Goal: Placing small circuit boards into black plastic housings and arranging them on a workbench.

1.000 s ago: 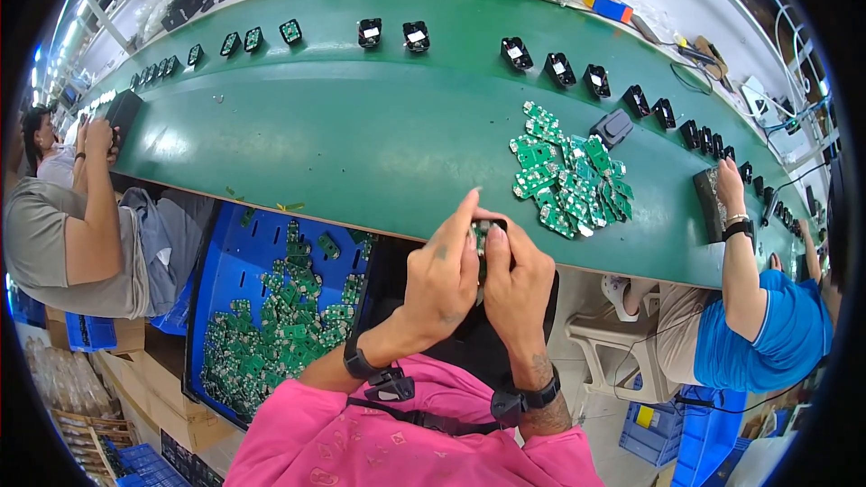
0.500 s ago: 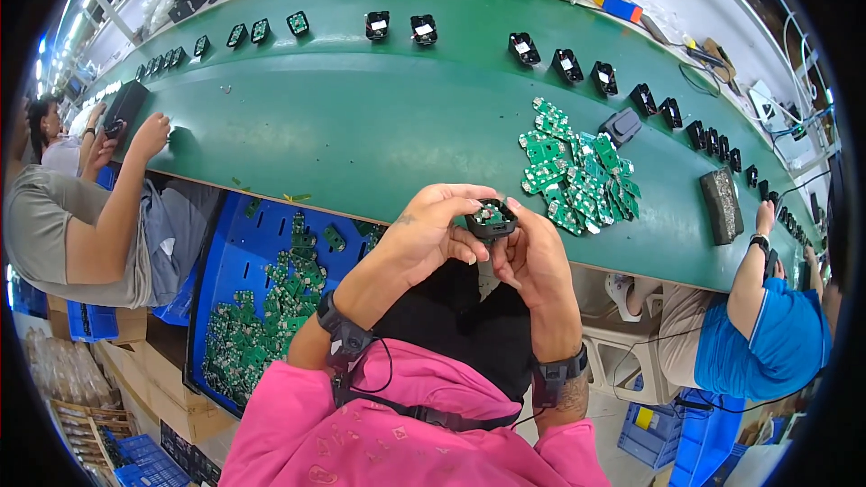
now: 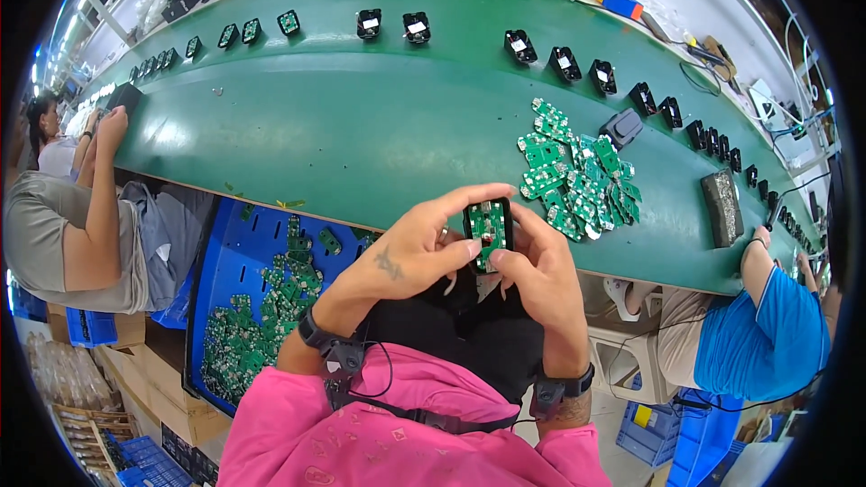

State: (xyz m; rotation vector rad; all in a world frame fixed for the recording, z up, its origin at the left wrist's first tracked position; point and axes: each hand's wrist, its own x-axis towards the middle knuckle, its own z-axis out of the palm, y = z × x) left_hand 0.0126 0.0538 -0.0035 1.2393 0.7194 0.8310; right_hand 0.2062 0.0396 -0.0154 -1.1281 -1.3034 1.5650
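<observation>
Between my two hands is a black plastic housing (image 3: 509, 216) with a green circuit board (image 3: 488, 222) seated inside, its component side facing up. My left hand (image 3: 419, 248) grips the housing's left side, thumb lying on the board's lower left. My right hand (image 3: 539, 272) closes round the right side, its thumb pressing near the board's lower end. The undersides of the fingers are partly hidden. Just beyond my right hand, a loose heap of green circuit boards (image 3: 577, 167) lies on the green table (image 3: 361, 126).
Black housings (image 3: 565, 64) stand in a row along the table's far side; those at left hold boards. A dark block (image 3: 720, 207) and a grey plastic piece (image 3: 622, 128) lie at right. A blue bin (image 3: 262, 257) of boards sits lower left. Co-workers (image 3: 68, 234) flank me.
The housing has turned upright between my hands, so the board's face now shows fully. Both thumbs have moved onto the board. The left co-worker's hand has moved further left.
</observation>
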